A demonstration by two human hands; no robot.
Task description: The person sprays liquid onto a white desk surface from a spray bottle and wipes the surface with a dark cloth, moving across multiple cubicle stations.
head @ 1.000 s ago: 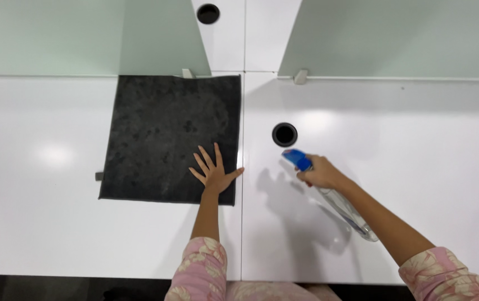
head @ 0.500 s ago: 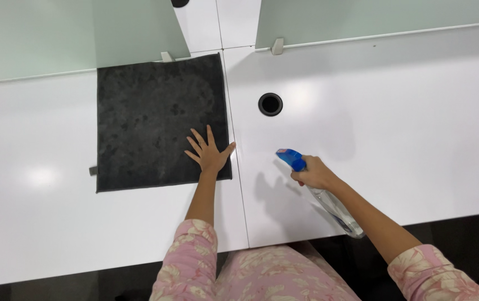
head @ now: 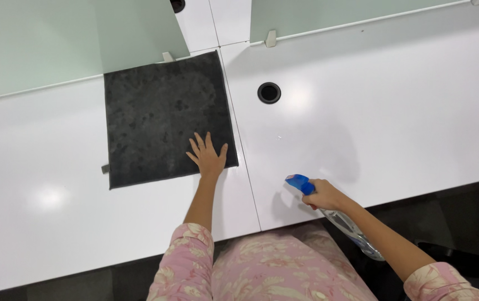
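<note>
A dark grey square cloth (head: pixel 161 117) lies flat on the white desk (head: pixel 362 111). My left hand (head: pixel 208 156) rests palm down on the cloth's near right corner, fingers spread. My right hand (head: pixel 324 195) grips a clear spray bottle (head: pixel 351 228) with a blue trigger head (head: pixel 299 183), held near the desk's front edge, nozzle pointing left over the white surface. The bottle's body runs back under my forearm.
A round black cable hole (head: pixel 269 92) sits in the desk right of the cloth. A seam (head: pixel 245 161) divides two desk panels. Pale green glass partitions (head: pixel 38 39) stand along the far edge. Dark floor (head: pixel 462 223) lies past the near edge.
The view has shifted, so the desk now appears tilted and lower in frame. My right hand with the bottle has drawn back toward the desk's front edge. My left hand stays on the cloth.
</note>
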